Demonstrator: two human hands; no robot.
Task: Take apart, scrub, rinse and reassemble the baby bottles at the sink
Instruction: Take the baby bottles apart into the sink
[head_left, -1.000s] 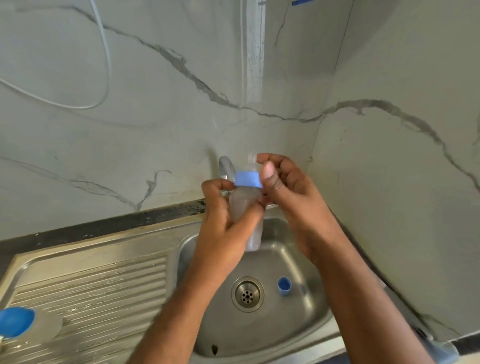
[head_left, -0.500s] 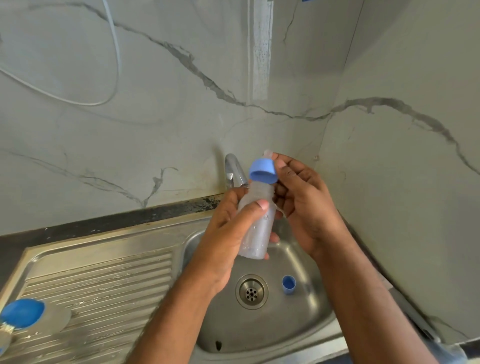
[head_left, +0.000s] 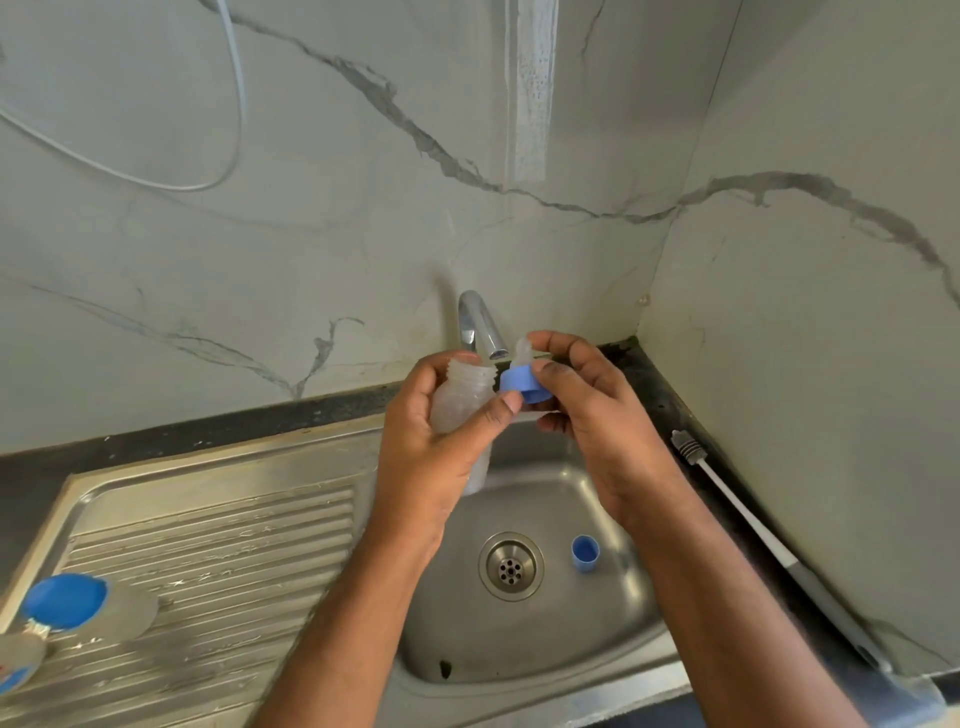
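My left hand (head_left: 431, 447) grips a clear baby bottle body (head_left: 462, 395) upright over the sink basin (head_left: 613, 634), its threaded neck bare. Just to its right, my right hand (head_left: 597, 415) pinches the blue screw ring (head_left: 522, 384) with the clear teat (head_left: 522, 349) still set in it, tilted and separate from the bottle. A small blue cap (head_left: 585, 555) lies in the basin to the right of the drain (head_left: 511, 566). A second bottle with a blue cap (head_left: 65, 603) lies on the drainboard at the far left.
The chrome tap (head_left: 480, 325) sits right behind the hands and no water runs. A long-handled bottle brush (head_left: 748, 514) lies along the dark counter on the right. Marble wall panels enclose the corner. A white cable (head_left: 228, 130) hangs on the wall at left.
The blue ring with the teat has come off the bottle neck and moved right in my right hand. Both hands have lowered slightly towards the tap.
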